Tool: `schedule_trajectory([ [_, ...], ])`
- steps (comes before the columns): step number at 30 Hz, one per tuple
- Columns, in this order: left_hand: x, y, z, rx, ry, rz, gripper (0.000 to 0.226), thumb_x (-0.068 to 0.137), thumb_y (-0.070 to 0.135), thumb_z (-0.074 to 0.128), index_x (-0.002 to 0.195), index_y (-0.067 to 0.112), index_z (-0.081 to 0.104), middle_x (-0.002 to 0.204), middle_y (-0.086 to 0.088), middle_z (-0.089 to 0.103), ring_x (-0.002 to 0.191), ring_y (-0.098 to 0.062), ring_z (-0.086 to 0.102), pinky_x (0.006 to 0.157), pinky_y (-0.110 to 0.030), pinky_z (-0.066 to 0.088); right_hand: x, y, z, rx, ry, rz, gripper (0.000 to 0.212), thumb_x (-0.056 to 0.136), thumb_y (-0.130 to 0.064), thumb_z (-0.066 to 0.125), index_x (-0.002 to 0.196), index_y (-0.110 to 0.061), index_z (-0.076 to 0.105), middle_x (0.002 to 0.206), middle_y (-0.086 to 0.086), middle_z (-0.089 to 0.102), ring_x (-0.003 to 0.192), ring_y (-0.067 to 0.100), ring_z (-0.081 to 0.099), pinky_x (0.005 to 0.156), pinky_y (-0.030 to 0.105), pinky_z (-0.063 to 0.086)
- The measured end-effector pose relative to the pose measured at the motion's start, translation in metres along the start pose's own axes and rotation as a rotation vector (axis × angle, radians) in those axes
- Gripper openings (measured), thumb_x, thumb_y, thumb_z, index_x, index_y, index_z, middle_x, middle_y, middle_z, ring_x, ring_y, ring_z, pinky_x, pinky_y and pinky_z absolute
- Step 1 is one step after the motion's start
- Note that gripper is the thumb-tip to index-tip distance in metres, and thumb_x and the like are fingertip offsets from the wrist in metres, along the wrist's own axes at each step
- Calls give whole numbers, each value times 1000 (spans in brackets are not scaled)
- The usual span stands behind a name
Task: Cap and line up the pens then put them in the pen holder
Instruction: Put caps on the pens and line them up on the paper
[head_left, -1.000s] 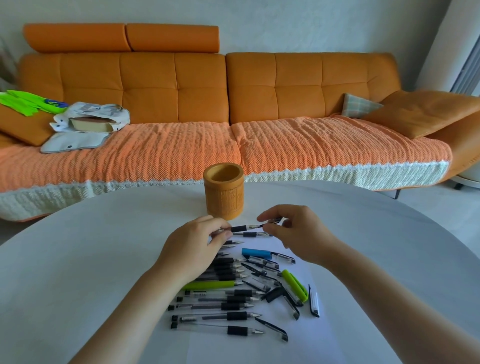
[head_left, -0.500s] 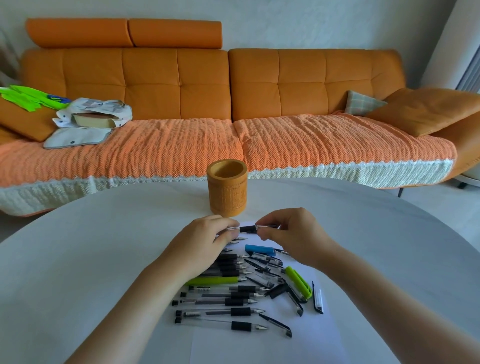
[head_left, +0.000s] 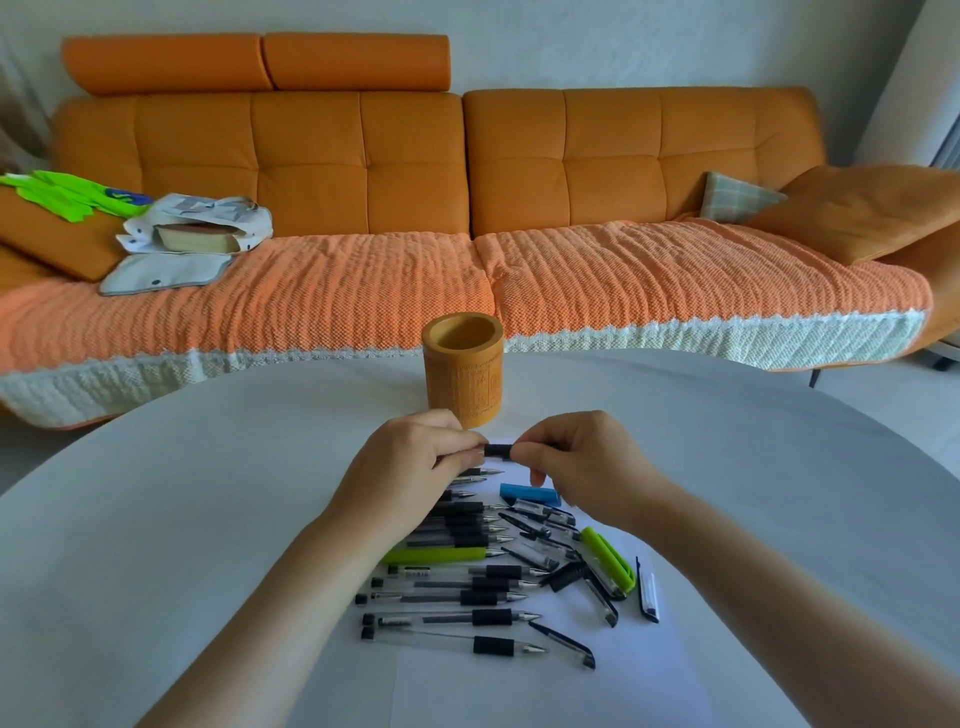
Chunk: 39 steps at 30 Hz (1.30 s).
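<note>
Gap closed since 0.5 s ago: left hand (head_left: 410, 467) pinches pen (head_left: 498, 450) barrel, right hand (head_left: 576, 462) pinches tip end, capping judged under way; pen holder (head_left: 462, 379) waits at 12 o'clock.

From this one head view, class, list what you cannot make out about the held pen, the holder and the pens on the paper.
All head view.
held pen: tip and any cap, covered by fingers of the left hand and right hand.
pen holder: floor hidden by its own wall; carving too small to read.
upper pen rows: barrels under the left hand.
</note>
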<state>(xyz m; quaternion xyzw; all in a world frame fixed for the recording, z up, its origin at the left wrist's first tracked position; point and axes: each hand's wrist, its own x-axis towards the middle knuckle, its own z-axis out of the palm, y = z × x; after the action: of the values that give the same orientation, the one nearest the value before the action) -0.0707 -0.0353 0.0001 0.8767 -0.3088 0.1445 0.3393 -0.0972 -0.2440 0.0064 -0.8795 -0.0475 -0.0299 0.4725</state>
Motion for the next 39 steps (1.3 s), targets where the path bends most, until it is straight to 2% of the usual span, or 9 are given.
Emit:
schedule_trajectory([
  [3, 5, 0, -2, 26, 4, -19, 14, 84, 22, 75, 97, 24, 78, 87, 13, 67, 80, -8, 62, 68, -38, 52, 4, 2, -1, -64, 9, -7, 12, 88, -34, 70, 76, -34, 73, 59, -17, 63, 48, 1, 48, 48, 10, 35],
  [6, 6, -7, -5, 185, -14, -24, 25, 83, 27, 75, 108, 29, 73, 99, 17, 67, 94, -9, 56, 78, -32, 49, 9, 7, -4, -116, 67, -8, 6, 85, -34, 73, 80, -37, 74, 74, -19, 63, 58, -4, 53, 55, 14, 35],
  [8, 4, -15, -7, 263, -15, -50, 29, 85, 25, 73, 113, 29, 68, 104, 15, 63, 98, -9, 52, 83, -27, 44, 12, 12, -8, -154, 96, 16, 6, 86, -32, 73, 81, -36, 74, 71, -18, 61, 52, 4, 52, 52, 17, 38],
  [13, -4, -30, -6, 321, -43, -151, 19, 89, 17, 65, 93, 27, 49, 94, 11, 52, 91, -14, 50, 76, -28, 45, 16, 30, -13, -217, 101, 69, 4, 83, -36, 75, 81, -37, 72, 69, -13, 65, 51, 11, 53, 53, 21, 42],
  [16, -6, -35, -2, 340, -117, -174, 8, 94, 24, 60, 101, 26, 61, 105, 12, 56, 102, -13, 50, 86, -29, 44, 17, 36, -11, -264, 94, 83, 11, 79, -40, 77, 80, -38, 66, 79, -14, 66, 64, 11, 62, 59, 23, 47],
  [21, -5, -38, 2, 337, -189, -222, 26, 98, 33, 54, 120, 27, 66, 109, 10, 58, 108, -14, 49, 90, -32, 45, 18, 37, -6, -402, 107, 83, 12, 81, -46, 73, 83, -37, 64, 89, -15, 64, 73, 4, 58, 57, 23, 41],
  [28, -5, -33, 0, 298, -232, -263, 15, 95, 30, 57, 102, 35, 70, 99, 16, 57, 97, -7, 53, 83, -34, 50, 16, 33, -6, -491, 49, 85, 11, 85, -45, 69, 89, -35, 69, 94, -14, 63, 79, 5, 55, 60, 22, 40],
  [31, -6, -32, -2, 285, -225, -267, 8, 93, 30, 60, 96, 35, 66, 96, 18, 57, 90, -4, 52, 80, -31, 50, 14, 29, -11, -494, 50, 50, 9, 88, -42, 67, 95, -36, 68, 96, -14, 62, 69, 3, 54, 64, 24, 46],
  [39, -5, -33, -2, 267, -271, -247, 20, 94, 31, 61, 113, 30, 68, 96, 19, 53, 98, -5, 46, 85, -26, 43, 4, 27, -39, -561, -168, 20, 13, 85, -38, 67, 96, -41, 73, 93, -22, 65, 79, -6, 56, 66, 15, 42],
])
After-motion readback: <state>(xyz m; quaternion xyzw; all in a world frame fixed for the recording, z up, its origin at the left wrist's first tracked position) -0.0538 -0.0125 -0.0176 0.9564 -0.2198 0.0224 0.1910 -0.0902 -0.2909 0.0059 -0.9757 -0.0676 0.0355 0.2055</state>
